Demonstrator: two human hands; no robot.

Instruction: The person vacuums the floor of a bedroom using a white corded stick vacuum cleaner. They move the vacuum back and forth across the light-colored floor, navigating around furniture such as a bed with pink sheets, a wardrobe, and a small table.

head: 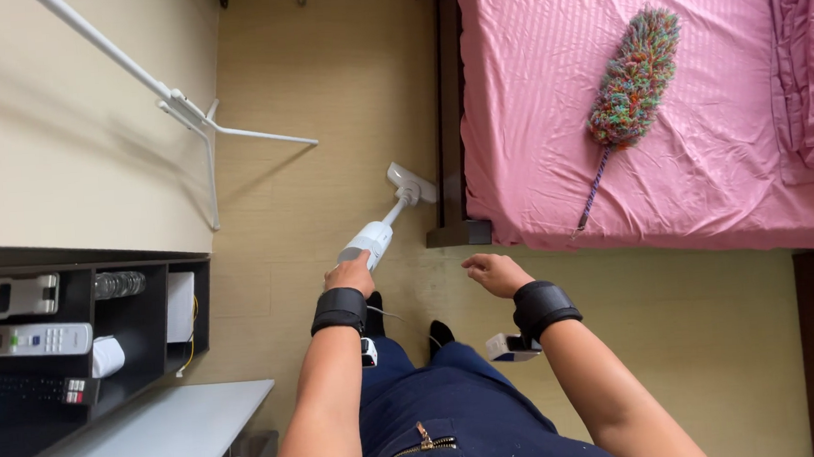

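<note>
Left hand [349,276] closes around a white plastic stick vacuum [372,237], nozzle angled toward the dark bed frame [447,111]; right hand [494,273] hovers loosely curled, holding nothing (multicoloured fluffy duster [633,79] rests on pink bed [551,104]).

This is a bedroom in a home. Ahead and to the right of the hands stands a bed [627,99] with a pink striped sheet, a dark wooden frame and a multicoloured fluffy duster [635,74] lying on it, and the pale wood-look floor [341,99] runs ahead. To their left a dark shelf unit [89,322] holds remote controls [35,338] and small household items, beside the foot of a white stand [194,115].
</note>
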